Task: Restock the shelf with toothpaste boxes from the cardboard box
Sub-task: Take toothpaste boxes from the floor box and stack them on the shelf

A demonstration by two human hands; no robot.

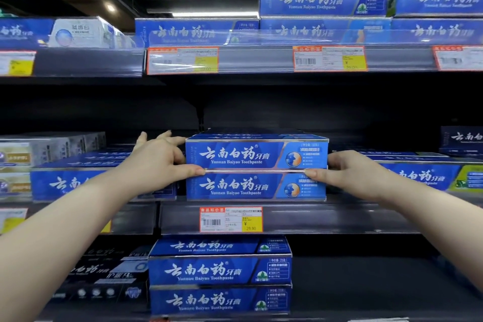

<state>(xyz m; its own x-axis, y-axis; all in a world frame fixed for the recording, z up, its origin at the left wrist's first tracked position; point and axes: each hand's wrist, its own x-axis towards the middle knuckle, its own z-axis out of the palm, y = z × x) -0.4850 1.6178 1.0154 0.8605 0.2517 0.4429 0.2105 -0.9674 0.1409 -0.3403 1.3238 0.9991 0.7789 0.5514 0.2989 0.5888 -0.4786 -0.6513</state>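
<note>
Two blue toothpaste boxes sit stacked low on the bottom shelf [366, 282], nearest the camera, long axes left-right, printed fronts facing out. Above them on the middle shelf [339, 214], behind a price tag [231, 219], the left hand [156, 162] and right hand [350, 170] press in on opposite ends of the top toothpaste box [256, 155], thumbs at the seam over the lower toothpaste box [254, 186]; both lie flat, long axis left-right, fronts outward. Farther up, the top shelf [248, 60] carries more blue boxes under a dark store ceiling with lights.
</note>
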